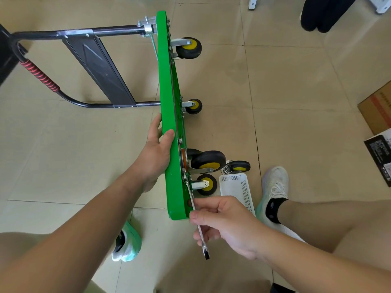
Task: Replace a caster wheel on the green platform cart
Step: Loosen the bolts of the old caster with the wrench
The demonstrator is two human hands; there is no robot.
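The cart (169,92) stands on its long edge on the tiled floor, its green deck upright and its wheels pointing to the right. At the cart's nearest corner, the right hand (224,225) has its fingers curled round the shaft of a steel wrench (205,251). The wrench's ring end sticks out below the hand. Its other end reaches up along the underside of the cart to the bracket of the nearest wheel (206,185), a black wheel with a yellow hub.

Just beyond that wheel on the cart sits a larger swivel wheel (208,161). The left hand (156,153) grips the cart's upper edge beside it, thumb lying over the green rim and fingers on the deck's top face.

To the right of the cart's near end, a white plastic basket (239,189) lies on the floor, with a loose wheel (239,167) just behind it. The person's white shoes stand either side of the cart's near corner.

Farther along the underside are a small wheel (193,106) and, near the far end, another wheel (189,48). From the cart's far end a black handle (40,79) with a red grip lies out to the left. Well to the right of the cart is a cardboard box (376,106).
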